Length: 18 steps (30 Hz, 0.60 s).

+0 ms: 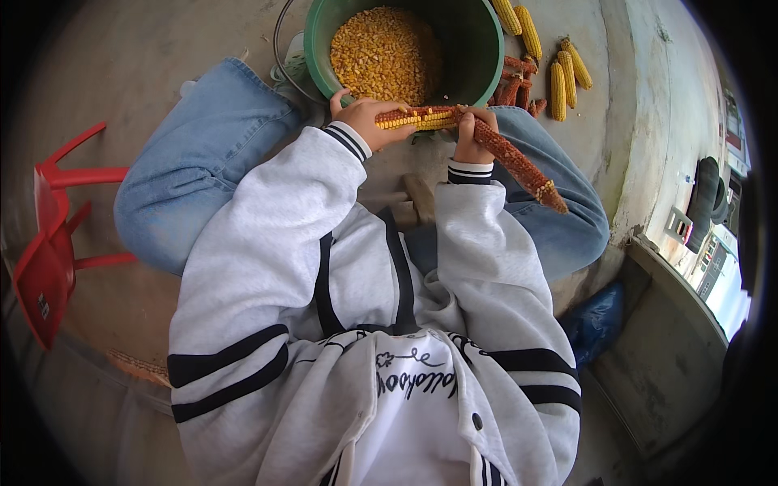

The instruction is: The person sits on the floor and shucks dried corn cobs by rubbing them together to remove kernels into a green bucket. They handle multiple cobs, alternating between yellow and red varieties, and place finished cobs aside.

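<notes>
My left hand [374, 123] holds one end of a partly shelled corn ear [425, 118], which has rows of yellow kernels beside bare red cob. Around its other end my right hand [476, 135] is closed, also gripping a bare red corncob [513, 158] that slants down to the right, with a few kernels near its tip. Both hands are at the near rim of a green bucket [313, 48]. Loose yellow kernels [383, 51] lie inside it. My fingers hide parts of the ear and the cob.
Several bare cobs [516, 85] lie right of the bucket. Beyond them are unshelled corn ears [558, 91] on the concrete floor [608, 121]. A red plastic chair [51, 243] lies at the left. A blue plastic bag [595, 322] is at the lower right, by a low wall [662, 340].
</notes>
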Tool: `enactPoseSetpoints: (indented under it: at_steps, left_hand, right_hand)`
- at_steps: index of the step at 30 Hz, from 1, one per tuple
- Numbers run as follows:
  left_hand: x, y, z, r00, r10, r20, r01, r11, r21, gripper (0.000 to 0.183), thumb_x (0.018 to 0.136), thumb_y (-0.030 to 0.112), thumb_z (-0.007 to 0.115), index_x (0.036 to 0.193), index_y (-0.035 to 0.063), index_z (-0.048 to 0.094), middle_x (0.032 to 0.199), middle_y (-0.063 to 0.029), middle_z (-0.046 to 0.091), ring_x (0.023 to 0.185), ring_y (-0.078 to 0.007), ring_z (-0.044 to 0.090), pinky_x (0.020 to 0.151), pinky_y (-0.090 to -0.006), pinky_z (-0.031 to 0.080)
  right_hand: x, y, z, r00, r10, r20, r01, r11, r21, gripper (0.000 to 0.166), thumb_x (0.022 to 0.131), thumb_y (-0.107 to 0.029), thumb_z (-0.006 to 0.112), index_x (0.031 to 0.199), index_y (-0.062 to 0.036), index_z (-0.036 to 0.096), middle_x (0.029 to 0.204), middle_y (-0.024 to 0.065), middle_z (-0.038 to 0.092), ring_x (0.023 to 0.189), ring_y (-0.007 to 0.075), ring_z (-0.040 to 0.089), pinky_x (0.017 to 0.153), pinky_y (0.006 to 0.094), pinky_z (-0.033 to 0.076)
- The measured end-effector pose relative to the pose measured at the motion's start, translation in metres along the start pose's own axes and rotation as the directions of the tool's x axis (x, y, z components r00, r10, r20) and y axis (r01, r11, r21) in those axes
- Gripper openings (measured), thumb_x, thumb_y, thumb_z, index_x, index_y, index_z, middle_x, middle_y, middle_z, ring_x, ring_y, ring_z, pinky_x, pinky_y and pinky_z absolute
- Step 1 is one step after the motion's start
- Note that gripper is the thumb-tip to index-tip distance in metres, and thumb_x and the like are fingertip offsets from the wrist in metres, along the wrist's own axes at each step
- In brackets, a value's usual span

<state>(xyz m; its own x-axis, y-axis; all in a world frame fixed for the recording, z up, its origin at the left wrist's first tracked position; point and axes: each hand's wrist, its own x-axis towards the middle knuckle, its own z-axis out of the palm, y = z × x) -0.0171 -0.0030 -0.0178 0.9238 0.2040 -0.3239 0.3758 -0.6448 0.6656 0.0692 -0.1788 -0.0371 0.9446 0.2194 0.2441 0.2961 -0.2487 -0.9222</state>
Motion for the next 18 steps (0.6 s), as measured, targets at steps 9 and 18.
enactPoseSetpoints:
  at_steps: [9, 18]
  left_hand:
    - [0.002, -0.003, 0.001, 1.0, 0.007, -0.024, -0.007, 1.0, 0.002, 0.046, 0.068, 0.056, 0.063, 0.103, 0.0263, 0.064, 0.095, -0.002, 0.064, 0.095, -0.0133, 0.057, 0.101, -0.0451, 0.012]
    - [0.0, -0.005, 0.007, 0.999, 0.031, -0.038, -0.03, 0.999, 0.029, 0.045, 0.067, 0.053, 0.064, 0.104, 0.0266, 0.063, 0.094, -0.0004, 0.065, 0.095, -0.0124, 0.057, 0.1, -0.0453, 0.013]
  right_hand:
    - [-0.002, -0.018, 0.0, 0.999, -0.004, 0.041, 0.012, 0.979, -0.205, 0.005, 0.072, -0.013, 0.058, 0.074, -0.0101, 0.062, 0.074, 0.006, 0.061, 0.075, 0.0244, 0.056, 0.07, 0.0377, 0.04]
    - [0.005, -0.02, 0.013, 0.995, -0.031, 0.091, 0.069, 0.887, -0.457, 0.005, 0.072, -0.019, 0.06, 0.074, -0.016, 0.064, 0.074, -0.0001, 0.062, 0.077, 0.0233, 0.052, 0.074, 0.0375, 0.036]
